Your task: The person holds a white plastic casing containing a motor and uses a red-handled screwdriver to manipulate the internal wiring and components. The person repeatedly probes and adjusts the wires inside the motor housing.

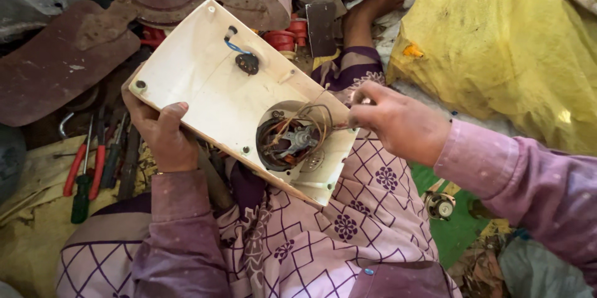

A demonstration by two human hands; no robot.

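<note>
- Your left hand [165,136] grips the lower left edge of the cream casing [230,93], thumb on top and fingers hidden beneath; this props the panel tilted over your lap so its open side faces you.
- Your right hand [395,121] is closed, fingertips pinching a thin tool or wire end at the casing's right edge; which of the two it is cannot be told. The tip points into the round opening.
- The motor [292,141] sits in that round opening, its copper wires [314,118] looped above it, exposed for access.
- A small black fitting [247,63] with a blue wire [233,44] is mounted near the upper middle of the casing.
- Red-handled pliers [87,164] and a green screwdriver [81,195] lie to your left on the floor, within reach of the left hand.
- A yellow sack [504,43] fills the upper right; no label is legible on it.
- Brown fan blades [62,62] lie stacked at the upper left.
- A small round metal part [440,206] rests on a green surface by your right knee.
</note>
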